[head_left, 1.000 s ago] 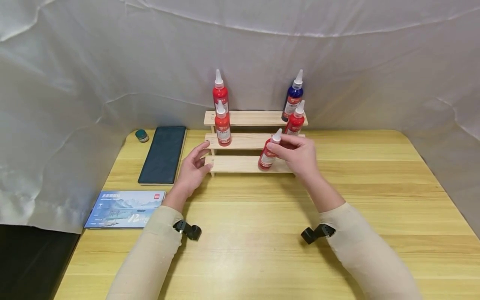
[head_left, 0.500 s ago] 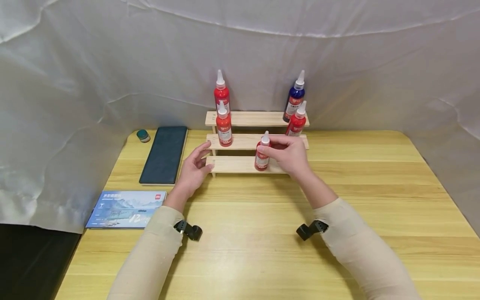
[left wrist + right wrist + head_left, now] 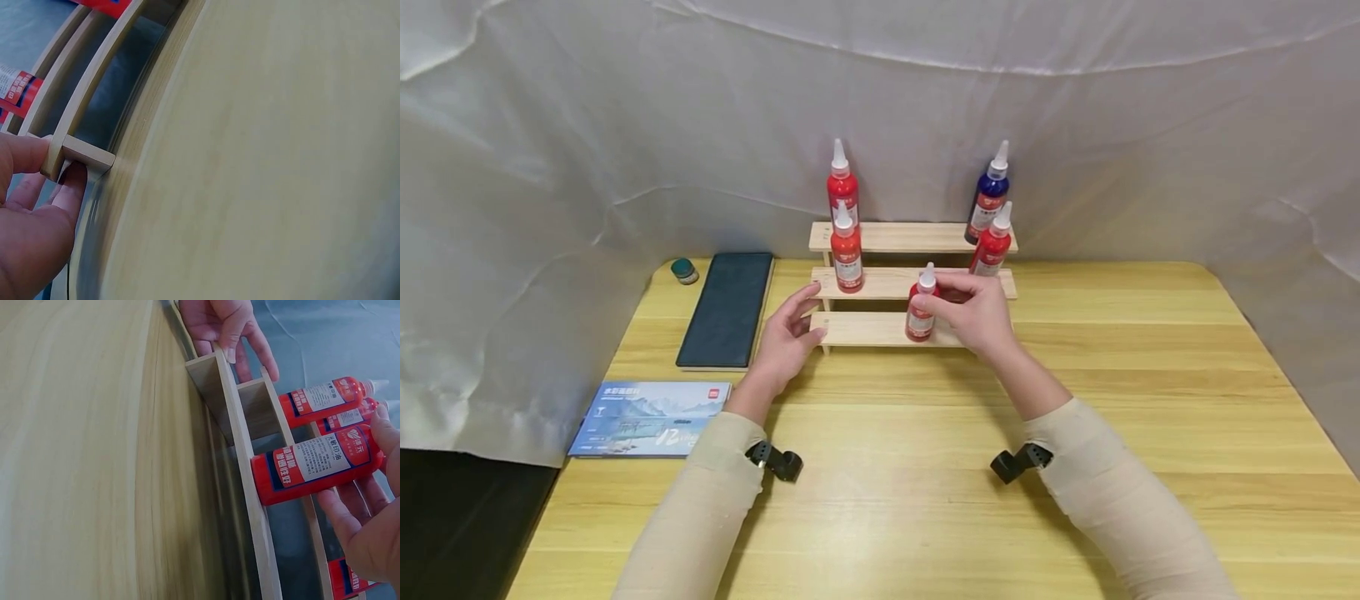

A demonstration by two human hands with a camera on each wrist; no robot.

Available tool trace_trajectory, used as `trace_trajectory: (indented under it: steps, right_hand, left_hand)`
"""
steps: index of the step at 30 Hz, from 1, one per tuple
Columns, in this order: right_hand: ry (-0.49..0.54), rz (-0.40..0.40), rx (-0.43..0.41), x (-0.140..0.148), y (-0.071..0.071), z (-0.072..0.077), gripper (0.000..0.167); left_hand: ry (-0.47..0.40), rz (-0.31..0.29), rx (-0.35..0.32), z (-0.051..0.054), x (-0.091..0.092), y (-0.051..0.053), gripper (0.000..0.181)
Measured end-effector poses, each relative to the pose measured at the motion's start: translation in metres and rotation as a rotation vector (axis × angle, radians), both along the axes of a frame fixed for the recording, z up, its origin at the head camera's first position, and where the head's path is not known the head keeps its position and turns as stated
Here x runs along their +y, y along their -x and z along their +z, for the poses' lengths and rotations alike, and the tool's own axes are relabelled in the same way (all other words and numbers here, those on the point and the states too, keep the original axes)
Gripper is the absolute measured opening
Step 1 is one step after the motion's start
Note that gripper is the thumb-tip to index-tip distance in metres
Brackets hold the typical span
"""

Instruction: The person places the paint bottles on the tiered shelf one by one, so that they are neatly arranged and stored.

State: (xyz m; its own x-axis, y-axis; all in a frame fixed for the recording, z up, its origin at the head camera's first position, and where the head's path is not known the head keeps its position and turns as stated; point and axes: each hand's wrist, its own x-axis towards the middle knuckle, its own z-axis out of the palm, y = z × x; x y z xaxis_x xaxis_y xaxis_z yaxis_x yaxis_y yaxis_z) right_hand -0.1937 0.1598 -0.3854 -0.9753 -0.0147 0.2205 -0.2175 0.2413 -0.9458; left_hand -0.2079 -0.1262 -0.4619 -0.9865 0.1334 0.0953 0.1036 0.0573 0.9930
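My right hand (image 3: 976,315) grips a red ink bottle (image 3: 919,322) with a white pointed cap. The bottle stands upright at about the middle of the lowest shelf of a three-step wooden rack (image 3: 861,328); its base meets the shelf in the right wrist view. At the rack's left end, my left hand (image 3: 785,342) pinches the lowest shelf, thumb on top and a finger beneath, as the left wrist view shows. Two red bottles, one on the middle shelf (image 3: 847,265) and one on the top shelf (image 3: 842,187), stand at the left.
On the right stand a blue bottle (image 3: 987,204) on the top shelf and a red bottle (image 3: 991,250) on the middle one. A dark notebook (image 3: 726,310), a small green-lidded jar (image 3: 684,271) and a blue paint box (image 3: 651,417) lie left. Grey cloth (image 3: 910,125) hangs behind.
The right hand has slid the red ink bottle left along the lowest shelf, and the bottle has gone from tilted to upright. My left hand has stayed on the rack's end.
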Motion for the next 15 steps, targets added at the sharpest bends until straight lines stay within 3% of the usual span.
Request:
trace_trajectory:
  steps: [8, 11, 15]
  right_hand:
    - [-0.060, -0.003, -0.024, -0.003, -0.004, -0.002, 0.045]
    - [-0.039, 0.024, 0.013, 0.000, -0.008, -0.005, 0.050]
    - [-0.016, 0.055, 0.064, 0.005, -0.017, -0.010, 0.053]
  left_hand:
    - [0.151, 0.010, 0.059, 0.003, -0.001, -0.005, 0.067]
    - [0.273, 0.024, 0.099, 0.004, 0.002, -0.008, 0.066]
    - [0.511, 0.065, 0.163, 0.011, 0.004, -0.016, 0.064]
